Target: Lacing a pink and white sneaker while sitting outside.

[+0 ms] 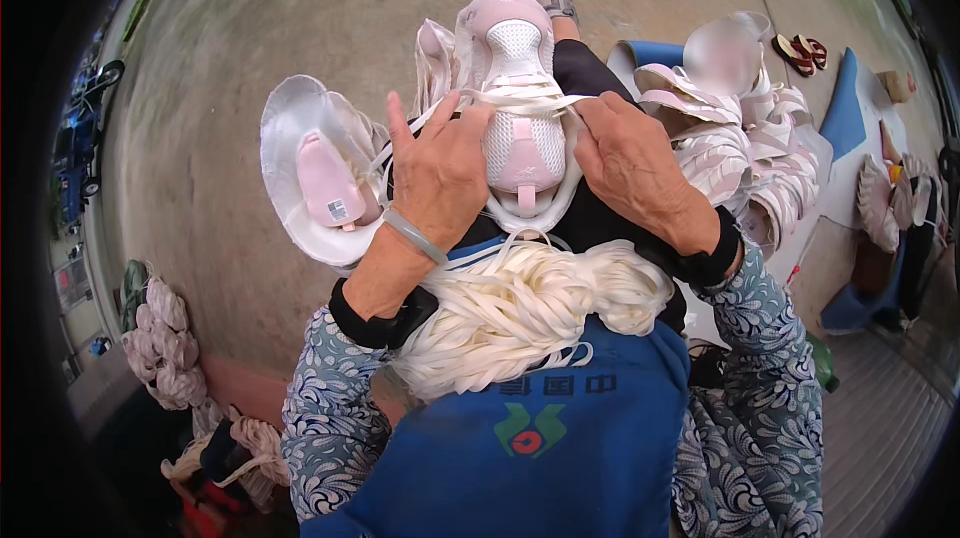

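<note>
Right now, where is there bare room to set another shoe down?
Bare concrete floor lies left of the silver-lined shoe, ahead of the bundled shoes, and beyond the shoe between the left hand and right hand. It's crowded close to the body, with the lace bundle, and rightward, with the shoe pile.

On lap (pixel 592 225): centre shoe (pixel 524 150), with lace bundle (pixel 525 310) behind, at near edge. Beside lap's left edge: second shoe (pixel 330 173). Past right edge: piled shoes (pixel 712 153). Beyond pile, on floor (pixel 350 8): sandals (pixel 795 55).
</note>
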`<state>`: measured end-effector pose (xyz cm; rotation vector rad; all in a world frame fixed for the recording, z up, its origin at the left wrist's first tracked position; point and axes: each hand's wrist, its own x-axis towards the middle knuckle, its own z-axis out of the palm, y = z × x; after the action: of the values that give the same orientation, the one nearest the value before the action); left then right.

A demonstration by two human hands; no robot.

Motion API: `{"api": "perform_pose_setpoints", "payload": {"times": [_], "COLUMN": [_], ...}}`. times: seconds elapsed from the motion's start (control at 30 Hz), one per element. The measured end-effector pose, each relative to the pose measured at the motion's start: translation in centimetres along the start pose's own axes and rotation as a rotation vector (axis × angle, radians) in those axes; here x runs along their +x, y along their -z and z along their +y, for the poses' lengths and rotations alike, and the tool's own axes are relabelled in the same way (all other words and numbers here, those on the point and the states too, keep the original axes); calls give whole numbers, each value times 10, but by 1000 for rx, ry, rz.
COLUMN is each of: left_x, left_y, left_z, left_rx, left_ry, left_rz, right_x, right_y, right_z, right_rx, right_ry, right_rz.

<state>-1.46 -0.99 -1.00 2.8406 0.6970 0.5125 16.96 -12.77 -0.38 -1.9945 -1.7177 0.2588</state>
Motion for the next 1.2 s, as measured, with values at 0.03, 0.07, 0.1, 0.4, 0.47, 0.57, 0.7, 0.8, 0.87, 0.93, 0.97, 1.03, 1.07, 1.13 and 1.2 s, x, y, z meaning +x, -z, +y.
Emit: {"api": "perform_pose_setpoints", "payload": {"times": [0.03,0.07,0.1,0.4,0.47,0.57,0.7,0.8,0.87,0.93,0.97,1.03,1.07,1.13,1.2], "left_x": [1,4,6,25,21,19,13,11,16,16,12,7,9,10,8], "left_y": [0,2,3,5,1,2,3,6,7,9,10,12,15,17,14], "left_z": [1,2,4,8,5,3,-1,-4,-1,0,0,1,3,3,-1], "left_rx": [-1,58,117,201,139,38,-96,-93,-122,-144,-212,-287,-197,-103,-94], "left_ry": [-5,-29,-53,-138,-180,-231,-240,-184,-144,-94,16,122,115,111,100], "left_rz": [-2,-30,-58,42,80,113,95,120,127,131,92,51,34,23,61], "right_x": [-1,-2,-2,6,11,16,8,-4,-7,-7,-7,-3,1,12,23], "right_y": [2,2,1,2,2,1,11,42,35,32,30,24,17,2,-4], "right_z": [-1,-3,-6,-21,-20,-15,-17,-42,-29,-26,-28,-40,-40,-36,-32], "right_rx": [53,52,61,-311,-434,-457,216,632,604,606,611,582,529,423,317], "right_ry": [-10,-15,1,152,189,317,177,191,153,149,152,104,43,13,46], "right_rz": [8,11,51,-6,62,116,58,-184,-169,-133,-134,-164,-148,-61,-14]}}
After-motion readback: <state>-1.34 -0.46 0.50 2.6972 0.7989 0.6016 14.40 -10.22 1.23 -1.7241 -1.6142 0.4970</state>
